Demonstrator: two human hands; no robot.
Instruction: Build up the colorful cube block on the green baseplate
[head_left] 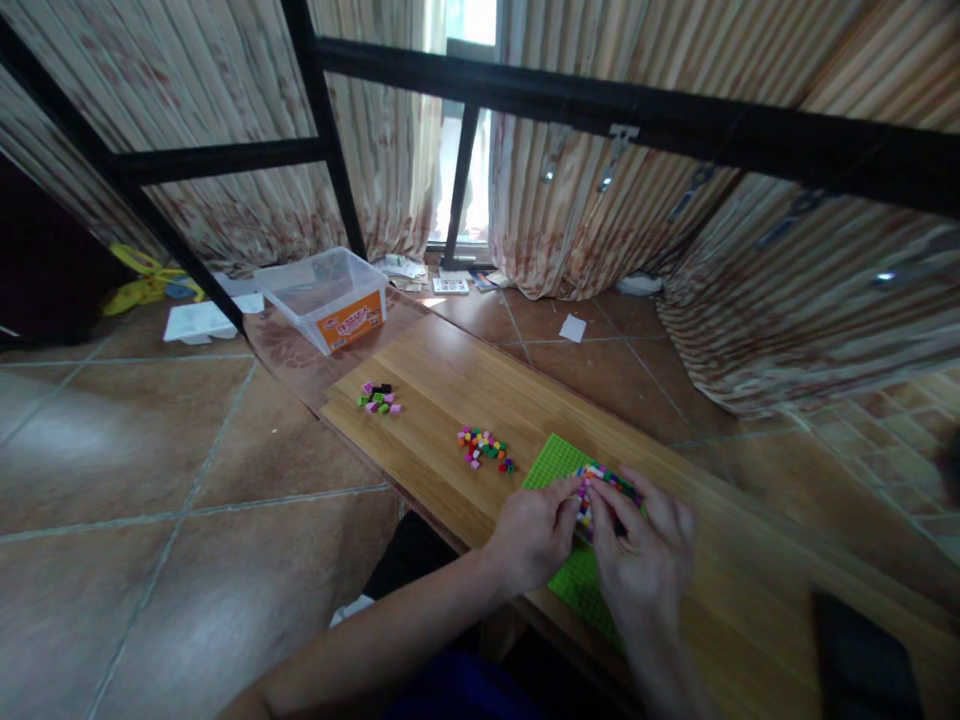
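Observation:
A model built from small multicoloured building bricks (606, 476) stands on the green baseplate (553, 458). My left hand (531, 532) is closed at the model's near left side, with its thumb and forefinger pressed to the bricks. Around the right side of the model curls my right hand (651, 540), its fingertips meeting the left hand's at the front corner. Both hands cover much of the model, and any single brick between the fingertips is too small to make out.
Left of the baseplate lies a pile of mixed loose bricks (484, 447); another pile, pink, green and black (380, 398), sits farther left on the wooden table (442, 370). A clear plastic bin (330, 295) stands beyond the table's far left end. A dark flat device (866, 655) rests at the right.

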